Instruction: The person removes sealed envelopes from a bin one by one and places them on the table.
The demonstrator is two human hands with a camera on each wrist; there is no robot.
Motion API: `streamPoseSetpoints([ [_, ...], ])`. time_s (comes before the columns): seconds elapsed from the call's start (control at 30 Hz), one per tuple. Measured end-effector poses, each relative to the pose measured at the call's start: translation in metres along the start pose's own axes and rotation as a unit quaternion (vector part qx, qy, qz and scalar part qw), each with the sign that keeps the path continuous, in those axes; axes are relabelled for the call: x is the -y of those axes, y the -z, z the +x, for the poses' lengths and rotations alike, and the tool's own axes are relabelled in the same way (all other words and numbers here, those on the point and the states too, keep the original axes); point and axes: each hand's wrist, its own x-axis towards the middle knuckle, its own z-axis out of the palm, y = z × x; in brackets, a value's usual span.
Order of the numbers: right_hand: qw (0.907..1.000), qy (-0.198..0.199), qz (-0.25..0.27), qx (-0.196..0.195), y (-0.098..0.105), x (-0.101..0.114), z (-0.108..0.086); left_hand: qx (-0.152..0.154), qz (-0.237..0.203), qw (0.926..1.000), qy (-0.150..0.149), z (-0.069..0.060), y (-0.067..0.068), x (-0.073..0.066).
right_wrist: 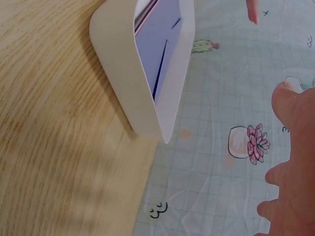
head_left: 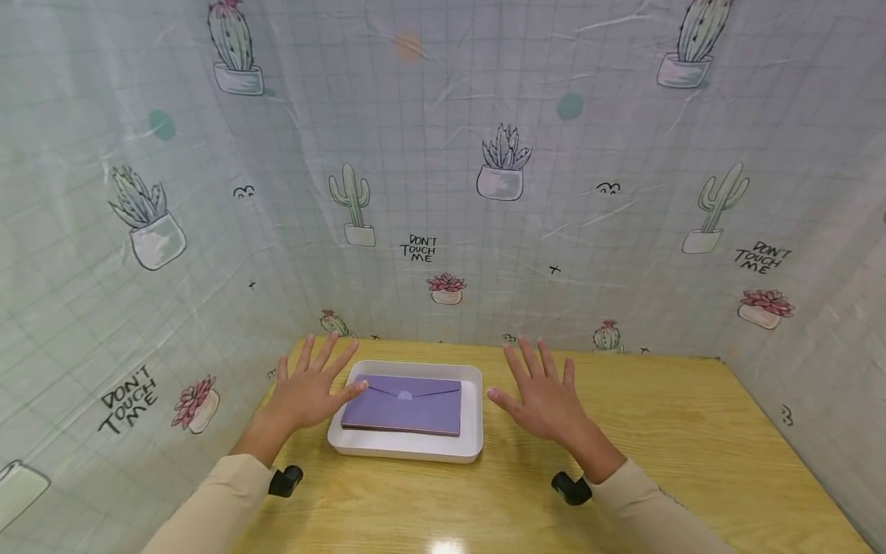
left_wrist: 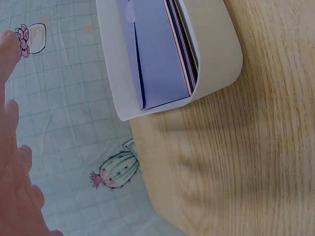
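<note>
As I watch the head feed: a cactus-print sheet [head_left: 443,146] fills the upper frame and runs down both sides.
Table: pale wood [head_left: 664,431], across the lower half of the frame.
White tray: resting on the table [head_left: 404,452], just left of lower centre.
Purple envelope: flat in that tray [head_left: 422,413], topmost of a thin stack; pink and dark edges show beneath it in the left wrist view.
Left hand: at the tray's left [head_left: 311,394], fingers straight and spread wide, gripping nothing; the thumb overlaps the envelope's upper left corner in the head view, but the left wrist view shows it apart.
Right hand: right of the tray [head_left: 543,396], fingers likewise fanned out, holding nothing.
Pale seal: near the envelope's centre [head_left: 404,395].
Step at the tray: I judge it a ready pose, no grip taken.
Next move on the envelope: I think it calls for lowering fingers to its edge and pinching only the top layer.
</note>
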Motion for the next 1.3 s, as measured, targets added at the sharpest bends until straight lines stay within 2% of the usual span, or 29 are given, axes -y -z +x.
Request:
streamPoseSetpoints([
  [0.37, 1.0, 0.002, 0.001, -0.01, -0.006, 0.002, -0.001, 0.004, -0.014, 0.9999, 0.004, -0.002, -0.007, 0.002],
  [0.6, 0.9999, 0.012, 0.004, -0.011, -0.011, 0.002, -0.004, 0.006, -0.015, 0.9999, -0.002, -0.006, -0.021, 0.005],
  [0.77, 0.9997, 0.015, 0.007, -0.017, -0.015, 0.004, -0.001, -0.003, -0.014, 0.9999, 0.002, -0.004, -0.02, 0.008],
  [1.07, 0.9997, 0.02, 0.01, -0.014, -0.023, 0.007, 0.0, 0.01, -0.018, 0.9997, 0.01, -0.007, -0.018, 0.003],
  [1.3, 0.9991, 0.027, 0.024, -0.022, -0.026, 0.008, -0.006, 0.021, -0.015, 0.9995, 0.018, -0.013, -0.025, 0.006],
])
